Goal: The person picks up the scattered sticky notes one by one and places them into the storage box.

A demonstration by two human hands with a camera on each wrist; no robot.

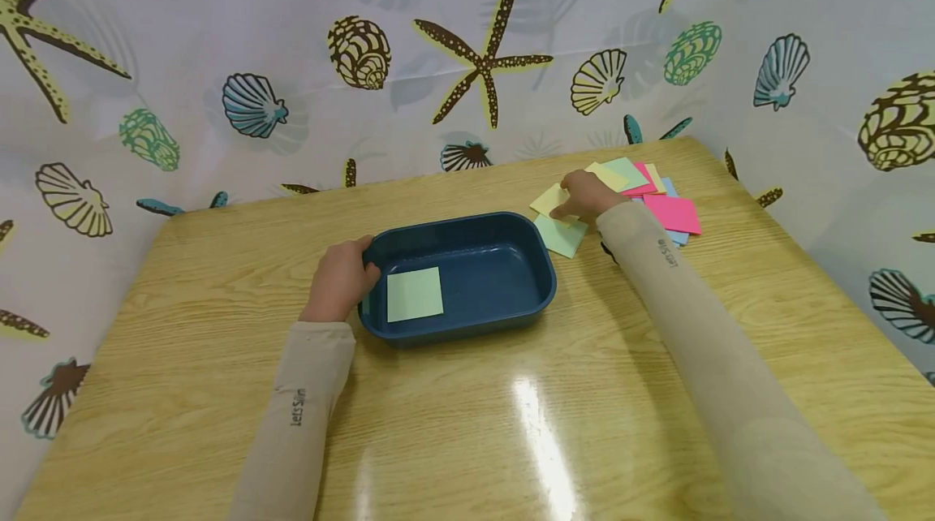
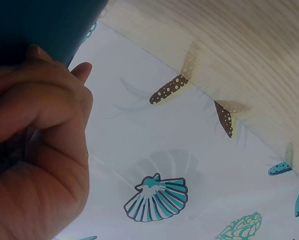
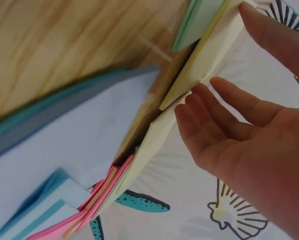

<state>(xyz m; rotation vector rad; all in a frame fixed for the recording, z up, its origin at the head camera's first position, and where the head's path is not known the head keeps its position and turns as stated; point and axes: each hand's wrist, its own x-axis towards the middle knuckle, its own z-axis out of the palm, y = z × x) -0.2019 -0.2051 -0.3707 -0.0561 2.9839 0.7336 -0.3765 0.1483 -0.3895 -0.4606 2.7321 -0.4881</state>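
Observation:
A dark blue plastic tray [image 1: 493, 282] sits mid-table, and one pale green sticky note pad [image 1: 415, 294] lies flat inside at its left end. My left hand [image 1: 339, 282] grips the tray's left rim, thumb over the inside edge; in the left wrist view its fingers are curled. Beyond the tray's right corner, my right hand [image 1: 584, 195] touches a pale yellow sticky note pad [image 1: 548, 203] with its fingertips. In the right wrist view the fingers [image 3: 234, 107] are extended and the thumb is apart from them. Another green pad [image 1: 562, 238] lies partly under the yellow one.
Right of my right hand lies an overlapping spread of sticky note pads: pink [image 1: 675, 214], blue [image 1: 670, 187], yellow and green [image 1: 624, 172]. The wooden table [image 1: 438, 424] meets a shell-and-starfish cloth [image 1: 409, 131] at the back and sides.

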